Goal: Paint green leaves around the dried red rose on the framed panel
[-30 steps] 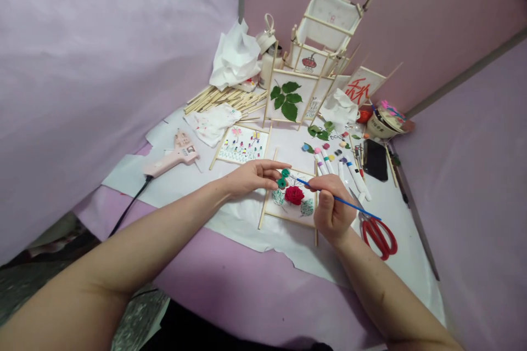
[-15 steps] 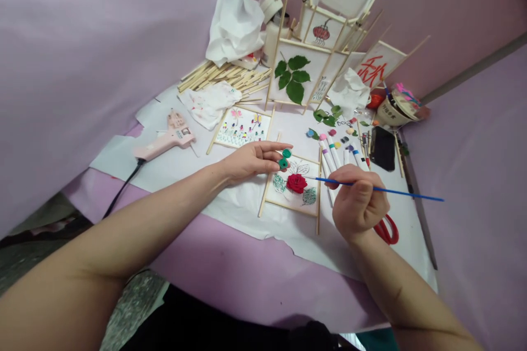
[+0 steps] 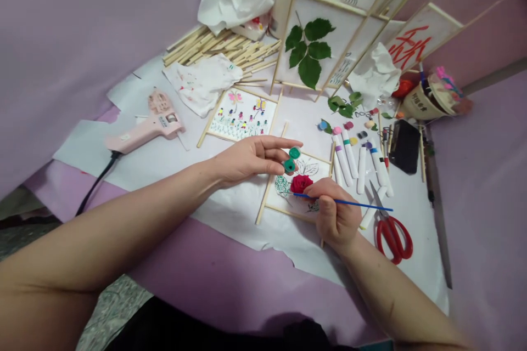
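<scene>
My left hand (image 3: 249, 162) hovers above the sheet, its fingertips pinching two small teal-green rounds (image 3: 291, 159), possibly paint caps. My right hand (image 3: 333, 214) grips a thin blue paintbrush (image 3: 346, 202), whose tip lies low over the left painted leaf. Below both hands is a small bamboo-framed white panel (image 3: 269, 197) with a red rose (image 3: 301, 184) at its middle. My right hand hides the lower right of that panel. I cannot tell whether the brush tip touches the surface.
Felt markers (image 3: 349, 156) lie to the right, beside red-handled scissors (image 3: 393, 241) and a black phone (image 3: 404, 145). A pink glue gun (image 3: 144, 131) lies at left. Loose bamboo sticks (image 3: 218, 46) and other framed panels (image 3: 325, 49) stand behind.
My right hand has moved left over the panel, bringing the brush tip onto the left leaf and covering more of the panel. The camera view has also moved closer, enlarging everything.
</scene>
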Available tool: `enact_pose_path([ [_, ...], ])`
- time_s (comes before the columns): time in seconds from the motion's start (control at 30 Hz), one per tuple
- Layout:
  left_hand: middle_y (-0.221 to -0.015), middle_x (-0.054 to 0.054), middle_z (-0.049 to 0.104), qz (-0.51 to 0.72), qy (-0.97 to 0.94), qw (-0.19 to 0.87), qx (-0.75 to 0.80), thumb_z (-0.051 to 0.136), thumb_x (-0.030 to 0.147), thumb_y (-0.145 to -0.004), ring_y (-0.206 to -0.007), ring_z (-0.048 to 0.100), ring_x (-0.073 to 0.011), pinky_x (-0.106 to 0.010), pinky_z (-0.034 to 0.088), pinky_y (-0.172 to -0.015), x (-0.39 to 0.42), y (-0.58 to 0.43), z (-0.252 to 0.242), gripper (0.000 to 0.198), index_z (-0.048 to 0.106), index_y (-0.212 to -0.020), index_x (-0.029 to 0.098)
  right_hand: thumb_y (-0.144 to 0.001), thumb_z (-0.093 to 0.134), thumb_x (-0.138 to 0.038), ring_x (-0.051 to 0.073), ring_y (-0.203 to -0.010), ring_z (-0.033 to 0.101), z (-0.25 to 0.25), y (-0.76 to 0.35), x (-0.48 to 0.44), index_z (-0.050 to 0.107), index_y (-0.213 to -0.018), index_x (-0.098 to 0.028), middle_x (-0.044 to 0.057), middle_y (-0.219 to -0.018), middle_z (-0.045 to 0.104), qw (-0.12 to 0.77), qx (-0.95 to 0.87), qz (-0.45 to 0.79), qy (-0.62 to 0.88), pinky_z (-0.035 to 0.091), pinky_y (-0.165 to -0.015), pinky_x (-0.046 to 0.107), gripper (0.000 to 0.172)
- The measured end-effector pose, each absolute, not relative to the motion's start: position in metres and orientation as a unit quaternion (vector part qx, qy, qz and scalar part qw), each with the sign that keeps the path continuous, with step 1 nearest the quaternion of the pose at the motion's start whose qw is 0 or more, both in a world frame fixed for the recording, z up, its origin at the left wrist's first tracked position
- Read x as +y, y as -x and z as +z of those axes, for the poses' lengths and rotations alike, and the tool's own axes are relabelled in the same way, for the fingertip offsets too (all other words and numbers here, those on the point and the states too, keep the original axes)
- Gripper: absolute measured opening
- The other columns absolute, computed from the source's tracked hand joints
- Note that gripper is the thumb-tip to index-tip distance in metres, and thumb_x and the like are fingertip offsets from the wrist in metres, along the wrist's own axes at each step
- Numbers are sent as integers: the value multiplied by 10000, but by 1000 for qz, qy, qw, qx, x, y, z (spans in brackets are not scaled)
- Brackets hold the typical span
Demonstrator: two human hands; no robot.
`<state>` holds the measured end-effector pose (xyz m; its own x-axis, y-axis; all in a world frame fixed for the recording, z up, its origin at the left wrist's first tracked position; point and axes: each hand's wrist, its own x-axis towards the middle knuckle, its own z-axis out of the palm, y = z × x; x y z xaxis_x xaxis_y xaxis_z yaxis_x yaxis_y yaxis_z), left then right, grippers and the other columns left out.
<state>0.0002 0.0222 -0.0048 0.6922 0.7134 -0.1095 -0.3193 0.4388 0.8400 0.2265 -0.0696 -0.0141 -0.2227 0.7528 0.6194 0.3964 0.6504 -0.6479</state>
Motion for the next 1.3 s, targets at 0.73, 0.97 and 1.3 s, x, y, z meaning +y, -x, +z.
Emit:
enact_pose_path([
  [0.73,-862,7,739,318,-410,822,233,877,92,-692,-909,739,-166,-310,538,-878,22,0,-5,522,809,-1185,252,-1033,480,-223,194,-735,684,-9,-222,-67,678,-995,-208,48,-800,709,473,-781,176,368,543,-654,353,202],
  [0.97,-854,12,741,318,-419,819,229,868,83,-704,-906,744,-154,-288,540,-850,23,1,-5,517,814,-1179,279,-1032,479,-219,190,-726,680,-9,-222,-66,673,-983,-207,45,-791,708,469,-785,174,366,549,-645,354,201],
  [1.3,-865,3,742,319,-425,815,232,862,96,-702,-895,734,-165,-310,537,-846,22,0,-5,520,805,-1193,257,-1030,493,-229,195,-743,683,-13,-224,-68,680,-1003,-211,51,-825,724,477,-777,179,370,552,-659,370,190],
])
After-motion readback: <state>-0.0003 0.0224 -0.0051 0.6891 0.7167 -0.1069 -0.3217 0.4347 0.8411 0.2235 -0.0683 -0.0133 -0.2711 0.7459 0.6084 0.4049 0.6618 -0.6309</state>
